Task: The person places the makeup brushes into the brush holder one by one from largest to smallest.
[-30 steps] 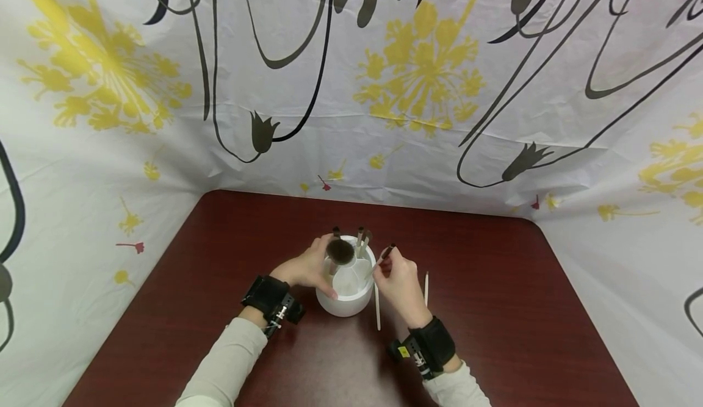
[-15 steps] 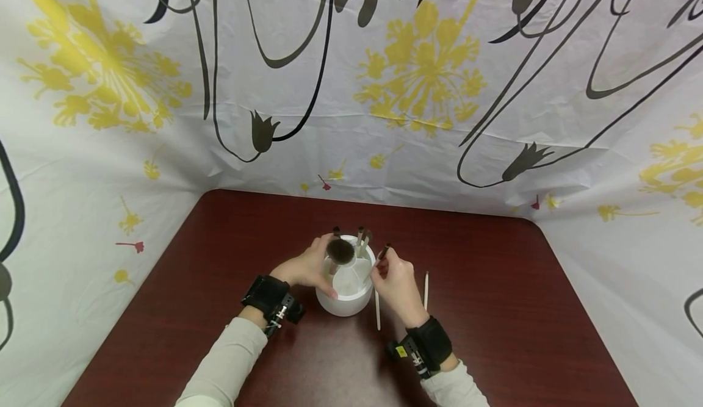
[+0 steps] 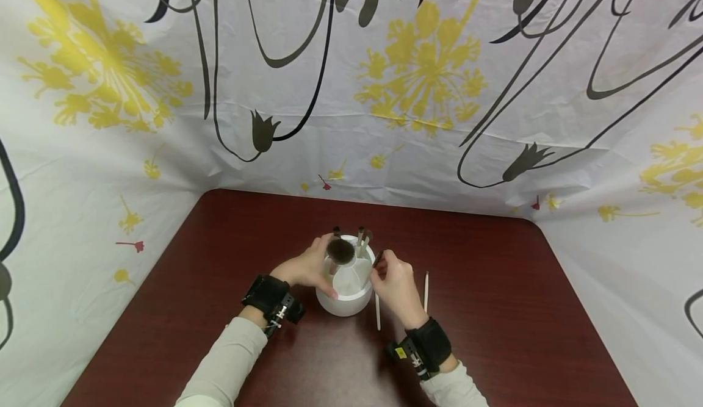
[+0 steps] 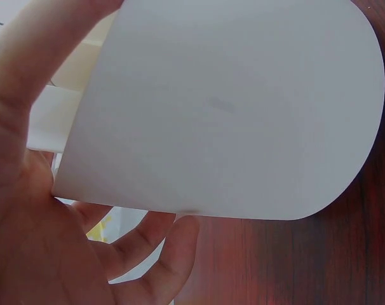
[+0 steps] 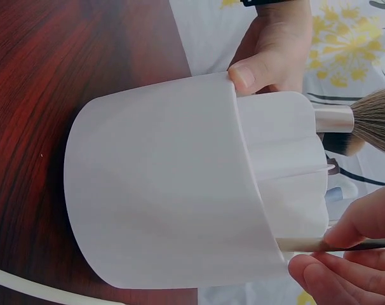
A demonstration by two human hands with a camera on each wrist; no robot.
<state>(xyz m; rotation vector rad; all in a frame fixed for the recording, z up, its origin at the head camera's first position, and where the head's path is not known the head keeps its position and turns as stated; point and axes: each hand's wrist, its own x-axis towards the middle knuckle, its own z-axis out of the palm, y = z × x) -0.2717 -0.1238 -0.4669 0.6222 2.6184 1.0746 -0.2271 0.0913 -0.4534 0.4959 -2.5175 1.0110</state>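
A white round brush holder (image 3: 343, 307) with inner compartments stands on the table. My left hand (image 3: 306, 269) grips its left side, the thumb over the rim in the right wrist view. At the right side my right hand (image 3: 396, 282) pinches a slim makeup brush (image 5: 300, 244) between thumb and fingers. This brush points handle down, its pale lower part passing inside the rim, the tip hidden by the wall. A big fluffy makeup brush (image 3: 340, 252) rises from the holder, with several smaller brushes (image 3: 362, 242) behind it.
Two slender pale sticks lie on the dark red table (image 3: 494, 309): one stick (image 3: 378, 313) right of the holder, another stick (image 3: 426, 290) partly behind the right wrist. A patterned white cloth (image 3: 406, 163) hangs behind the table and along its sides.
My right hand has moved slightly left, and the dark head of its brush has sunk lower beside the holder's rim. The left hand and holder have stayed put.
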